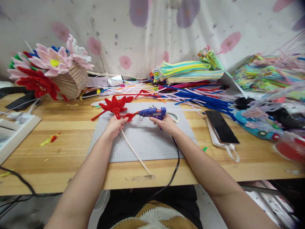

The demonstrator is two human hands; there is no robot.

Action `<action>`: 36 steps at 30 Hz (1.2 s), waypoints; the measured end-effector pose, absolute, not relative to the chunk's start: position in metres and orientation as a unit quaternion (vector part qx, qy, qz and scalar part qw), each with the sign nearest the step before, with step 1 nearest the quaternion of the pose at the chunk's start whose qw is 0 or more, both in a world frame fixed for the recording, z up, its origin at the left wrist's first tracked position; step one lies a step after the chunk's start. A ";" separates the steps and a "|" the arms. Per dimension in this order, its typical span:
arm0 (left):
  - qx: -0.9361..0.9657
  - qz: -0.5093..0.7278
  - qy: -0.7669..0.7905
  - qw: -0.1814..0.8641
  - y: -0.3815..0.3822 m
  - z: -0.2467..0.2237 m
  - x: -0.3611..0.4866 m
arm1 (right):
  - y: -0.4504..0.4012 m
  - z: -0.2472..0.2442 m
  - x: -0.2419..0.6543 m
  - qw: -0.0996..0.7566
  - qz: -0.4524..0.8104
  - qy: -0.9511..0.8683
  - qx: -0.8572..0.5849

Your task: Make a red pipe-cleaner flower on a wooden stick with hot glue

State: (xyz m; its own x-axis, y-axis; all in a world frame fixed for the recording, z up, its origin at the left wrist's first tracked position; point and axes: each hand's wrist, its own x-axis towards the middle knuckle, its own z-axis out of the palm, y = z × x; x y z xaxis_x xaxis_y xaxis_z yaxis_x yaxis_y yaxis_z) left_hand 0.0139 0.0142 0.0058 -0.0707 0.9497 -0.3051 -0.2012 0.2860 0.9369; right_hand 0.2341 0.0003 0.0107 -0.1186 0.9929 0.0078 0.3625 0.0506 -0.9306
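Observation:
My left hand (pixel 115 125) is closed around the base of a red pipe-cleaner flower (pixel 116 104), whose petals fan out above my fingers. A pale stem (pixel 134 151) runs from this hand down toward the table's front edge. Between its thumb and fingers, a red petal (pixel 129 117) points right. My right hand (pixel 164 123) grips a blue hot glue gun (pixel 152 112). The nozzle is pointed left and is at the red petal; whether it touches I cannot tell. A clear glue stick (pixel 184 109) sticks out behind the gun. Its black cord (pixel 176 159) hangs below.
A grey cutting mat (pixel 143 149) lies under my hands, with a tape roll (pixel 173 117) on it. Left are a basket of fuzzy flowers (pixel 71 82) and a white power strip (pixel 21 132). Right is a phone (pixel 221 127). Pipe-cleaner bundles (pixel 186 71) line the back.

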 end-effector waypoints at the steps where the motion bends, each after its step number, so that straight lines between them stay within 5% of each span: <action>1: 0.343 0.490 0.543 0.590 0.014 0.006 0.014 | 0.001 0.010 0.234 0.375 0.417 -0.621 -0.548; 36: 0.344 0.489 0.535 0.597 0.012 0.009 0.013 | 0.000 0.011 0.237 0.371 0.426 -0.612 -0.554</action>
